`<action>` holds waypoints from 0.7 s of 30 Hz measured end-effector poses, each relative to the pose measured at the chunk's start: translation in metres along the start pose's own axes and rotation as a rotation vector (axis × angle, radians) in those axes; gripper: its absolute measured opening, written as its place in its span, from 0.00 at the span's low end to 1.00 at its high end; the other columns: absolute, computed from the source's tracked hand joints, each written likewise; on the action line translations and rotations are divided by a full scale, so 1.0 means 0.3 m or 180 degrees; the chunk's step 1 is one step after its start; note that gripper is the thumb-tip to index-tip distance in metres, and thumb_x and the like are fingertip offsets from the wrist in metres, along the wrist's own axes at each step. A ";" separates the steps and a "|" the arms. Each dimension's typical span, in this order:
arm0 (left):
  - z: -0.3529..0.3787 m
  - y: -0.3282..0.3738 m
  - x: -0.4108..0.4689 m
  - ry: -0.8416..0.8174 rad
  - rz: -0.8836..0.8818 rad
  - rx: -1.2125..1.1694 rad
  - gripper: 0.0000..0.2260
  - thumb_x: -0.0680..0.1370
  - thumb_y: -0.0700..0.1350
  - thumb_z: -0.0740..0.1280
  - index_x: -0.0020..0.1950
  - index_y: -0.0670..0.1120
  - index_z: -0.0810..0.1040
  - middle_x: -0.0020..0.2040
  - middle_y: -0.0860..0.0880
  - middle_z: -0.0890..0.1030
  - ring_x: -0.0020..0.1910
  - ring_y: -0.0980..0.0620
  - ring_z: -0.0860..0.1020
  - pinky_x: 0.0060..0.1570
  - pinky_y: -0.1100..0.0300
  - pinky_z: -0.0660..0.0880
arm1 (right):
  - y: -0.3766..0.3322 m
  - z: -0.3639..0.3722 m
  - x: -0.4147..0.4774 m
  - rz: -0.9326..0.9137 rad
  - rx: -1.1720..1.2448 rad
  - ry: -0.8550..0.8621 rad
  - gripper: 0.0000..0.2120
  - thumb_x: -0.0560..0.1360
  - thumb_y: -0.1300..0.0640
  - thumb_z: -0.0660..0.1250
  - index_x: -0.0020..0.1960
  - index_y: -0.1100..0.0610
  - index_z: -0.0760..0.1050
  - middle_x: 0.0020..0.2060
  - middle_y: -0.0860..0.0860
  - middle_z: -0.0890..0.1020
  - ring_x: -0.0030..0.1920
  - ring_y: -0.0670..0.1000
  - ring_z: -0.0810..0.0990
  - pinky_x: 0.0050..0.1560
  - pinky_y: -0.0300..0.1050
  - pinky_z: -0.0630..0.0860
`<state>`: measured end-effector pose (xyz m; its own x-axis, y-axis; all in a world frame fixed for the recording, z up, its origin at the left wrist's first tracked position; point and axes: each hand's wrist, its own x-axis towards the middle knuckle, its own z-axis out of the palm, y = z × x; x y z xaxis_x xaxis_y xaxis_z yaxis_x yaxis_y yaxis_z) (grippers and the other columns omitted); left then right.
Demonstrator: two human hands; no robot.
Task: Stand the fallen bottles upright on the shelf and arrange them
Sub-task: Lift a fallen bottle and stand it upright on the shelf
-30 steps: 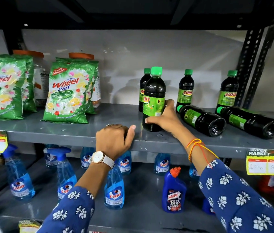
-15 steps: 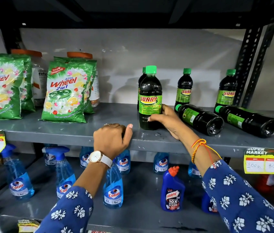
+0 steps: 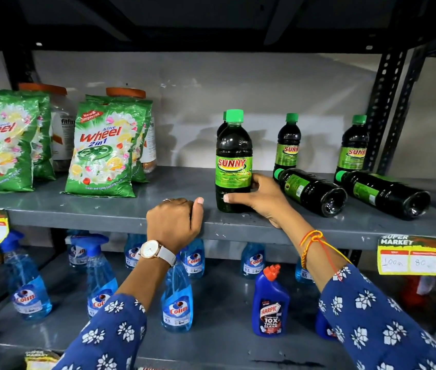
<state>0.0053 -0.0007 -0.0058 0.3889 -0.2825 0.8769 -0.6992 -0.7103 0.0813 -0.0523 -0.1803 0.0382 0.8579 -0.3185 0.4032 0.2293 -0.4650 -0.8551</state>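
A dark Sunny bottle (image 3: 233,161) with a green cap stands upright near the front of the grey shelf (image 3: 104,212), label facing me. My right hand (image 3: 261,198) grips its lower part from the right. Directly behind it another upright bottle (image 3: 222,126) is mostly hidden. Two more stand at the back: one in the middle (image 3: 288,142), one at the right (image 3: 353,145). Two bottles lie on their sides, caps to the back: one (image 3: 310,190) just right of my hand, one (image 3: 383,193) farther right. My left hand (image 3: 175,222) rests fisted on the shelf's front edge.
Green Wheel detergent bags (image 3: 104,148) and orange-lidded jars (image 3: 126,93) fill the shelf's left half. On the lower shelf stand blue Colin spray bottles (image 3: 176,303) and a Harpic bottle (image 3: 270,305). A yellow price tag (image 3: 409,257) hangs on the shelf edge. A perforated metal upright (image 3: 383,102) bounds the right.
My right hand has turned the front bottle so its Sunny label faces me and shifted it slightly left. My left hand has stayed on the shelf edge.
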 end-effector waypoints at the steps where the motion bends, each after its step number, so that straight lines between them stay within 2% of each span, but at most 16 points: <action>1: 0.001 0.001 0.000 0.0007 -0.0009 0.0004 0.22 0.75 0.50 0.54 0.22 0.44 0.67 0.20 0.46 0.72 0.20 0.44 0.70 0.24 0.67 0.54 | -0.003 0.001 -0.012 -0.0021 0.0002 -0.0015 0.15 0.59 0.57 0.79 0.40 0.46 0.76 0.39 0.38 0.81 0.41 0.36 0.79 0.40 0.30 0.74; 3: 0.003 -0.002 -0.002 0.0024 -0.0013 -0.0009 0.22 0.76 0.50 0.54 0.22 0.44 0.68 0.21 0.45 0.73 0.20 0.44 0.71 0.24 0.65 0.57 | -0.009 0.003 -0.036 -0.0080 -0.0012 -0.0024 0.16 0.59 0.56 0.79 0.41 0.45 0.76 0.39 0.37 0.80 0.39 0.33 0.78 0.35 0.24 0.71; 5: 0.006 -0.004 -0.004 0.0065 -0.0012 -0.0037 0.23 0.76 0.50 0.53 0.22 0.44 0.68 0.21 0.45 0.73 0.20 0.44 0.71 0.24 0.65 0.57 | -0.015 0.006 -0.053 -0.0148 -0.0090 -0.0019 0.16 0.59 0.55 0.79 0.41 0.45 0.76 0.39 0.37 0.80 0.39 0.32 0.78 0.36 0.24 0.71; 8: 0.008 -0.004 -0.006 0.0111 0.0020 -0.0108 0.23 0.76 0.50 0.53 0.23 0.43 0.69 0.21 0.45 0.73 0.20 0.43 0.71 0.24 0.65 0.58 | -0.020 0.007 -0.065 -0.0211 -0.0187 0.0018 0.16 0.60 0.56 0.78 0.42 0.44 0.75 0.41 0.40 0.81 0.43 0.39 0.80 0.44 0.33 0.74; 12: 0.014 -0.009 -0.007 0.0198 0.0037 -0.0197 0.23 0.76 0.49 0.53 0.23 0.44 0.70 0.22 0.45 0.74 0.21 0.43 0.72 0.25 0.65 0.57 | -0.028 0.006 -0.078 -0.0212 -0.0216 -0.0003 0.17 0.61 0.56 0.78 0.42 0.43 0.74 0.42 0.40 0.81 0.45 0.40 0.80 0.48 0.39 0.75; 14: 0.017 -0.011 -0.009 0.0285 -0.0013 -0.0319 0.22 0.77 0.50 0.53 0.28 0.43 0.75 0.26 0.44 0.78 0.25 0.43 0.75 0.24 0.64 0.60 | -0.038 0.005 -0.091 -0.0165 -0.0217 -0.0027 0.18 0.61 0.55 0.78 0.44 0.43 0.73 0.45 0.42 0.81 0.48 0.43 0.80 0.54 0.44 0.76; 15: 0.016 -0.012 -0.011 0.0416 -0.0113 -0.0441 0.21 0.78 0.50 0.54 0.34 0.43 0.79 0.32 0.43 0.82 0.29 0.43 0.78 0.25 0.61 0.65 | -0.041 0.001 -0.100 -0.0130 -0.0199 -0.0053 0.21 0.60 0.53 0.79 0.48 0.43 0.73 0.48 0.43 0.81 0.51 0.45 0.80 0.57 0.47 0.76; 17: 0.006 0.001 -0.013 0.0823 -0.0421 -0.0869 0.18 0.78 0.48 0.54 0.46 0.42 0.82 0.44 0.42 0.84 0.41 0.44 0.81 0.38 0.56 0.74 | -0.053 -0.036 -0.116 -0.0001 -0.0239 0.0076 0.35 0.58 0.43 0.78 0.62 0.48 0.71 0.59 0.46 0.77 0.57 0.48 0.77 0.60 0.48 0.75; 18: -0.002 0.016 -0.015 0.1069 -0.0478 -0.1039 0.17 0.79 0.46 0.55 0.50 0.41 0.81 0.49 0.42 0.83 0.46 0.44 0.80 0.46 0.55 0.74 | -0.061 -0.069 -0.124 0.0028 -0.0338 0.0296 0.42 0.58 0.40 0.76 0.67 0.52 0.67 0.62 0.47 0.74 0.58 0.49 0.76 0.59 0.47 0.75; 19: -0.009 0.042 -0.018 0.1311 -0.0392 -0.1157 0.16 0.79 0.46 0.55 0.52 0.41 0.80 0.51 0.42 0.82 0.49 0.46 0.78 0.51 0.55 0.72 | -0.071 -0.111 -0.126 -0.0038 -0.0468 0.0582 0.42 0.60 0.40 0.75 0.68 0.54 0.65 0.62 0.48 0.73 0.57 0.49 0.76 0.57 0.43 0.74; 21: -0.020 0.140 -0.018 0.1498 0.0051 -0.1418 0.14 0.79 0.45 0.56 0.52 0.40 0.79 0.52 0.44 0.81 0.51 0.47 0.77 0.56 0.57 0.70 | -0.101 -0.219 -0.120 -0.0252 -0.0822 0.1186 0.32 0.65 0.47 0.75 0.65 0.57 0.71 0.56 0.49 0.77 0.54 0.49 0.77 0.54 0.38 0.73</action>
<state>-0.0297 -0.0250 -0.0042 0.1427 0.0939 0.9853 -0.9240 -0.3441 0.1667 -0.1205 -0.2091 0.0709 0.6076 -0.5271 0.5941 0.1246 -0.6755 -0.7268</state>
